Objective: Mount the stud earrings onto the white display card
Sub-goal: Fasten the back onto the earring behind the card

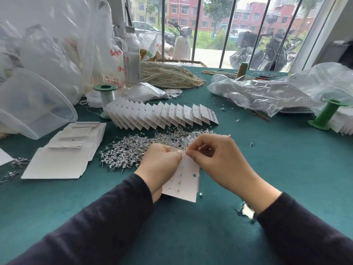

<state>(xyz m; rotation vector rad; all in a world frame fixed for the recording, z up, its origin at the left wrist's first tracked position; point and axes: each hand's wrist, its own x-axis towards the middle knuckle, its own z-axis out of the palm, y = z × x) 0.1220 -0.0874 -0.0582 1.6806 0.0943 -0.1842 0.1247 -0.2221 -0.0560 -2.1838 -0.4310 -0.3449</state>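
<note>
Left hand (161, 162) grips white perforated paper display card (188, 180) over green felt table (277, 169); right hand (215, 159) pinches at card's top edge, loose silver stud earring pile (129, 150) just behind.

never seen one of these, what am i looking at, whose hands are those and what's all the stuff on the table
There is no machine: one camera worn on a person's head looks down at their own hands. The left hand holds a white display card above the green table. The right hand pinches at the card's top edge, likely pushing in a stud, too small to see. Behind lie a pile of loose stud earrings, a row of filled cards and, to the left, stacks of blank cards.
</note>
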